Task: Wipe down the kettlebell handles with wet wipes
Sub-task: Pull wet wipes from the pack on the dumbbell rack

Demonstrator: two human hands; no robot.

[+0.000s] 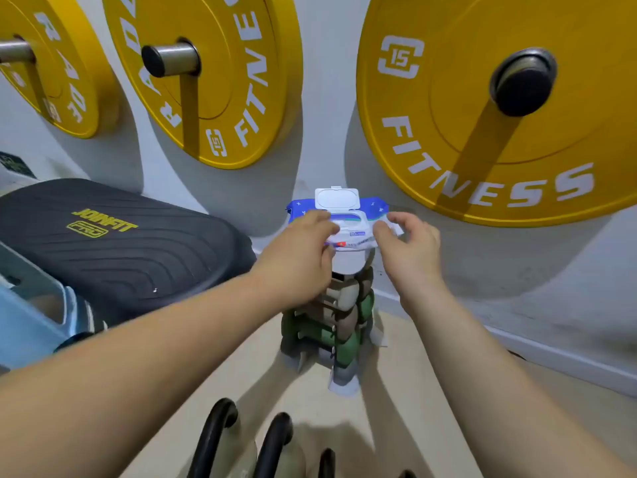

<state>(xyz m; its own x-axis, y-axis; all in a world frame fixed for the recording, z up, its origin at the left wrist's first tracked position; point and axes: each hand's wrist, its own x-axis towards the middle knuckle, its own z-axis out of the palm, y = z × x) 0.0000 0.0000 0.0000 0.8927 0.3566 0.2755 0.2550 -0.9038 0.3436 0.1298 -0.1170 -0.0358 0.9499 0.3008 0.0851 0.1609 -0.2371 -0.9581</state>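
At far left, we see a yellow weight plate [51, 63] hung on a steel peg against the white wall [324, 98], and below it a black ribbed pad [120, 250] lettered "JOINFIT PRO", with a pale blue piece of equipment [31, 315] at the frame's edge. A second yellow plate [220, 81], marked "FITNESS" and "15", hangs to its right.

At centre, a person's two bare arms reach forward to a pack of wet wipes [348, 232], blue and white, which sits on top of a small tower of green and brown weights [344, 336] standing on the beige floor [431, 408] close to the wall. The pack's white lid [337, 199] is flipped up and open. The left hand [300, 257] grips the left side of the pack, fingers curled over its top beside the opening and thumb under its front edge. The right hand [410, 250] pinches the pack's right end between thumb and bent fingers. Whether a loose wipe is also caught there, we cannot tell through the blur.

At the bottom edge, below the arms and well apart from the pack, stand the black kettlebell handles [208, 439], side by side, untouched by either hand.

At right, a third yellow "FITNESS" plate [448, 132] hangs on its peg.
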